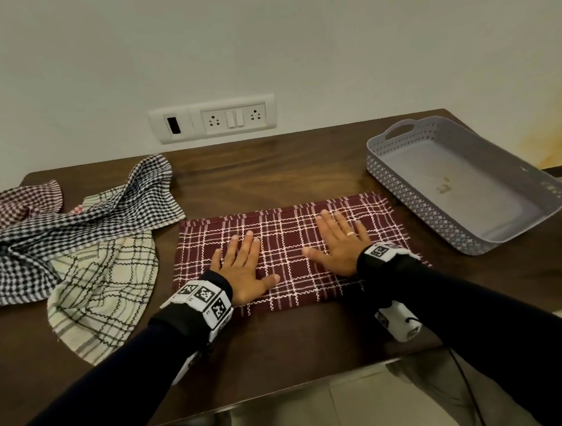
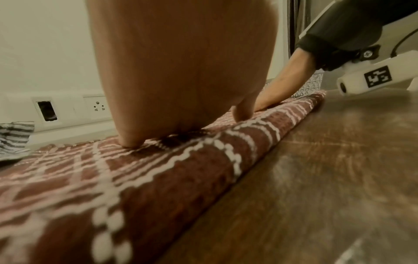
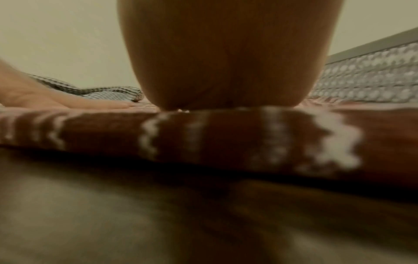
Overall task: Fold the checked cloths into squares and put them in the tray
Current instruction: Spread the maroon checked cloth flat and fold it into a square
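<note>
A maroon cloth with white checks [image 1: 285, 233] lies folded into a long rectangle on the middle of the table. My left hand [image 1: 243, 268] presses flat on its left half, fingers straight and spread. On its right half my right hand [image 1: 339, 245] lies flat the same way. The left wrist view shows my left palm [image 2: 181, 71] on the maroon cloth [image 2: 113, 178] near its folded front edge. My right palm [image 3: 226, 62] presses the same cloth [image 3: 203, 139] in the right wrist view. A grey perforated tray [image 1: 408, 190] stands empty at the right.
A heap of unfolded checked cloths lies at the left: a black-and-white one [image 1: 78, 229], a cream one with dark lines [image 1: 108, 291], a red-checked one [image 1: 18, 203]. A socket panel [image 1: 212, 118] is on the wall. The dark wooden table [image 1: 268, 166] ends near me.
</note>
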A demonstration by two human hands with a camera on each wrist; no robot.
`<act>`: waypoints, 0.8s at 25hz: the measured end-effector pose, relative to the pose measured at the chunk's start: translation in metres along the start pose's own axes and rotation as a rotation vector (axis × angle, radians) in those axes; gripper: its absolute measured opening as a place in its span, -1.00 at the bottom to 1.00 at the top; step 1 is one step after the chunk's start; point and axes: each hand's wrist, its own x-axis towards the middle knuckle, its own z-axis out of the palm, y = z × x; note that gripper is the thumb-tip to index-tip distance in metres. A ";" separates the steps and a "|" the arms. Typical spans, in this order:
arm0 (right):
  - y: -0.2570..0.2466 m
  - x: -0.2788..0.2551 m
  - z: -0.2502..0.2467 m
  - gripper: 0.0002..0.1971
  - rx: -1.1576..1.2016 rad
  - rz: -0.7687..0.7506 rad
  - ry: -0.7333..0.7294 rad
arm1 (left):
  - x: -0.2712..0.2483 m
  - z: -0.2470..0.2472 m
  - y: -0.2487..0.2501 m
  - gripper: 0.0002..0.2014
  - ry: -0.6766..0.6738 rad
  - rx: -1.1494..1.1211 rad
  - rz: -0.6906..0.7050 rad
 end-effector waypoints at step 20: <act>0.070 -0.067 0.024 -0.33 0.178 0.371 0.120 | -0.052 0.039 -0.014 -0.31 0.166 -0.221 -0.431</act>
